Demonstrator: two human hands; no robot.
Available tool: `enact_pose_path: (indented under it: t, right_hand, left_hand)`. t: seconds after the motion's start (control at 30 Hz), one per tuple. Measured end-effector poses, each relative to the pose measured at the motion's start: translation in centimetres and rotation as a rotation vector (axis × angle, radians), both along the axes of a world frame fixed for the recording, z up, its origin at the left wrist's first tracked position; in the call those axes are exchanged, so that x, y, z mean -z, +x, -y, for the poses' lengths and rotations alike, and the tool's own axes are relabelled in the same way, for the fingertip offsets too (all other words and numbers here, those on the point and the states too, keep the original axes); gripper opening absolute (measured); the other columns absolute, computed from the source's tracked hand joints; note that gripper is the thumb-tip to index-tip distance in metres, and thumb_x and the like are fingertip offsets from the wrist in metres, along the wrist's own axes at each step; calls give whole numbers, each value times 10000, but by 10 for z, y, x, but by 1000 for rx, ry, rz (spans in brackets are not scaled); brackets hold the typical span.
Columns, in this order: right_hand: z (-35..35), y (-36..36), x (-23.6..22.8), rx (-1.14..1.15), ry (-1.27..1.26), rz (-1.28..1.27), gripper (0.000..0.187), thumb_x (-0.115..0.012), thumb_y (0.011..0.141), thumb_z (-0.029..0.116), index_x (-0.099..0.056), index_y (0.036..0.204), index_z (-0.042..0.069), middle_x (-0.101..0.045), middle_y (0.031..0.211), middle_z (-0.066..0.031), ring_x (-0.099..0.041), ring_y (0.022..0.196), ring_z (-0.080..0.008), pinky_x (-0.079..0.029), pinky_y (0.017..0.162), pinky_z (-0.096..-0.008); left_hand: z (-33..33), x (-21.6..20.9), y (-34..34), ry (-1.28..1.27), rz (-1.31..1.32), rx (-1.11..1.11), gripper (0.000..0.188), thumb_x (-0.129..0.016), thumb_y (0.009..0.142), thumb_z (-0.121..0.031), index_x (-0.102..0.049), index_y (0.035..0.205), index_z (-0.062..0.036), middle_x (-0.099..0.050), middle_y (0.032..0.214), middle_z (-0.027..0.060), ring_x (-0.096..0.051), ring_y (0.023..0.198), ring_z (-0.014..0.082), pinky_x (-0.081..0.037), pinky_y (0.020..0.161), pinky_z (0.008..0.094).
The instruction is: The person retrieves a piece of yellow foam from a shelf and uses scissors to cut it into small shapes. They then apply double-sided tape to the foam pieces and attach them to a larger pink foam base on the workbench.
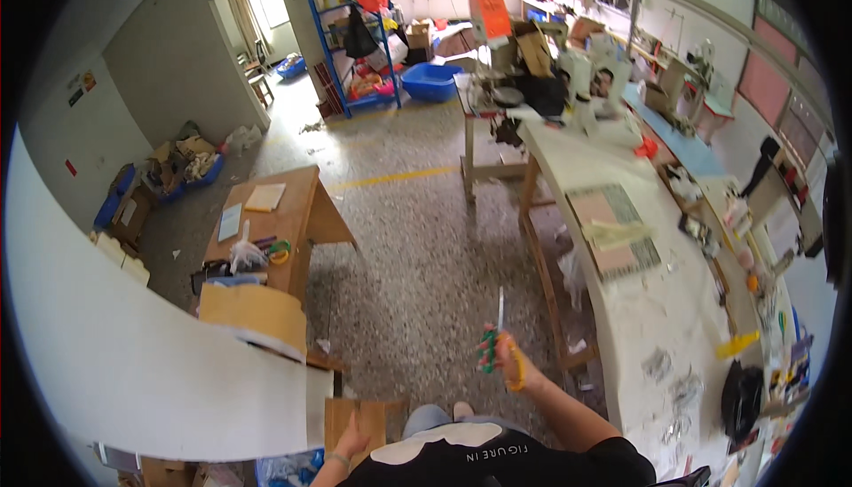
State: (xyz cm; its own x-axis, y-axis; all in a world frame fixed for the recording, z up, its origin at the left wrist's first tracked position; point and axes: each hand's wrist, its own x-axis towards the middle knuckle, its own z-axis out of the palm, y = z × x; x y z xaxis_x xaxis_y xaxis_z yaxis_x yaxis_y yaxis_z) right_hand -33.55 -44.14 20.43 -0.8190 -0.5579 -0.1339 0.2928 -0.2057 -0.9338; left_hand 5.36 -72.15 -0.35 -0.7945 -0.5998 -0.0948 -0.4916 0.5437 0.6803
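My right hand (513,363) is closed around a pair of scissors (489,350) with green and yellow handles. Their blade points away from me, over the speckled floor and left of the long white table. Low in the view, my left hand (353,441) is at a flat brown board (337,412), which looks like cardboard, in front of my body. One digit lies stretched along the board's top face. The other fingers are mostly hidden, and the grip looks closed on the board.
The long white table (639,327) runs along my right, bearing a flat pink-and-grey sheet (612,221) and sewing machines farther off. At left stands a brown wooden table (302,194) with a white bag (247,256) on it. A blue tub (430,83) sits beside the blue shelf rack (319,43).
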Motion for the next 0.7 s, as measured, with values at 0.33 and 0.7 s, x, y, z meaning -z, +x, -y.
enact_pose_path:
  t: [0.33,0.7]
  right_hand:
    - [212,-274,168,-196,635,-328,632,-503,846,604,-613,1110,40,-640,864,-118,-604,750,-195,-474,630,-313]
    - [188,-459,202,-396,1608,660,870,-523,681,790,-679,960,-20,-672,899,-124,-643,903,-254,-477,728,-372]
  left_hand:
    - [228,17,-240,403,714,-274,547,-631,705,-180,-511,1236,-114,-665,920,189,-624,930,333,-489,830,425]
    - [549,13,-655,92,487,20,326,-655,656,-113,-692,979,-87,-678,963,116,-642,924,262,-497,833,354]
